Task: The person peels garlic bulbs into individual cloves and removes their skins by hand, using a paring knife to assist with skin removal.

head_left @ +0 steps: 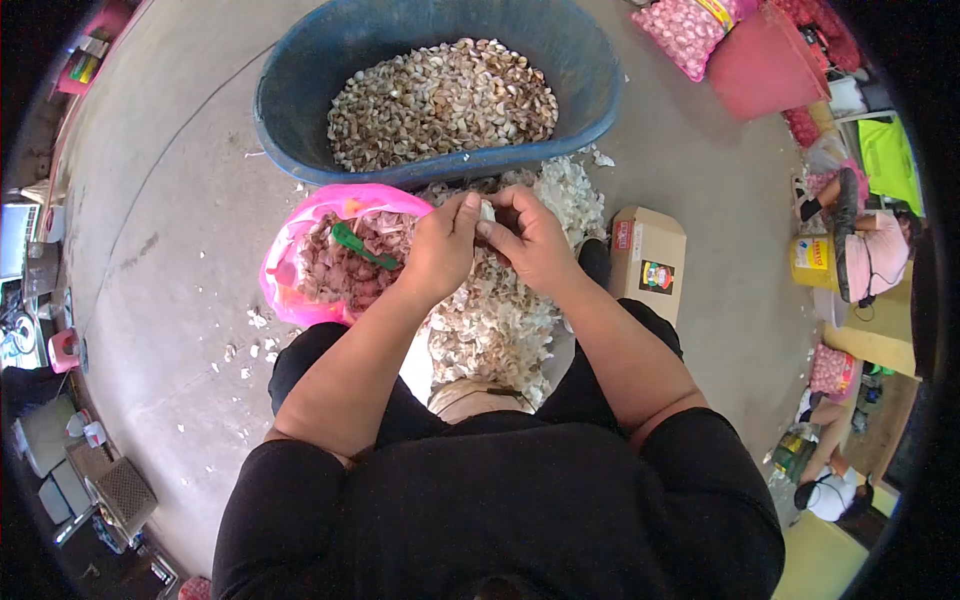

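Note:
My left hand point(445, 247) and my right hand point(532, 245) meet in front of me, fingertips pinched together around a piece of garlic point(487, 211). Most of the garlic is hidden by the fingers; only a pale bit shows. Under the hands lies a heap of papery garlic skins point(490, 335), spread between my knees. To the left, an open pink plastic bag point(273, 262) holds reddish garlic bulbs point(345, 280). A green-handled tool point(362, 246) rests on top of those bulbs. Beyond my hands stands a blue tub point(290, 130) with many loose garlic cloves point(440, 105).
A cardboard box point(652, 262) sits right of my knee. Filled pink net sacks point(682, 38) and a red tub point(765, 65) stand far right. Two people sit along the right side, near a yellow bucket point(812, 262). Skin scraps litter the concrete floor point(180, 300).

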Available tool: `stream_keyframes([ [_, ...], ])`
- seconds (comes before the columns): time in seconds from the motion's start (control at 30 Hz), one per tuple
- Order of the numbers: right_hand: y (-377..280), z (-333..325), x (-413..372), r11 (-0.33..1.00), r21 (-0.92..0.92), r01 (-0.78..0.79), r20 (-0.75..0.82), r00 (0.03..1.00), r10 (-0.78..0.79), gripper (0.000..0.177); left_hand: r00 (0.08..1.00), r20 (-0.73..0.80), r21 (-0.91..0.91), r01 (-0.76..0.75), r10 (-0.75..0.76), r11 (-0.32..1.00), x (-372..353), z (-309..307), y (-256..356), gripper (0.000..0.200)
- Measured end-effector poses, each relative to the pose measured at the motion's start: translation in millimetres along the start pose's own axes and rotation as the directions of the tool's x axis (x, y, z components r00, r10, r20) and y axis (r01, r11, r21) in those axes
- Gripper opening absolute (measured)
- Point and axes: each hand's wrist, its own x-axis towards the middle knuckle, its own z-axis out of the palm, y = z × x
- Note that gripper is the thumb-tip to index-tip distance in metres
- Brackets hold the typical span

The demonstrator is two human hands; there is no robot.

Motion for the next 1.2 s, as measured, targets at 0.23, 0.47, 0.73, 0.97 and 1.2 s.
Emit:
stream_keyframes([
  [0.23,-1.4,-2.9,-0.9,0.999,-0.018,0.031,0.03,0.999,-0.031,0.024,0.987,0.035,-0.254,0.163,-0.159,0.953,-1.3,11.3,2.4,0.044],
  [0.47,-3.2,-2.7,-11.1,0.991,-0.013,0.137,-0.006,0.991,-0.137,0.015,0.992,0.01,-0.391,0.117,-0.123,0.913,-3.9,23.0,-1.5,0.04],
  [0.73,-12.4,-0.1,-16.7,0.981,-0.168,0.095,-0.094,0.989,-0.112,0.017,0.968,0.096,-0.417,0.249,-0.23,0.874,-2.8,25.2,-7.6,0.039],
  [0.97,-1.4,10.6,-20.9,0.961,-0.206,0.184,-0.137,0.967,-0.214,0.015,0.979,0.018,-0.59,0.174,-0.202,0.788,-8.6,30.9,2.1,0.037],
  [1.2,-1.7,16.4,-17.1,0.98,-0.04,0.193,-0.187,0.962,-0.197,0.016,0.928,0.201,-0.702,0.361,-0.315,0.615,-2.9,16.1,-12.5,0.034],
])
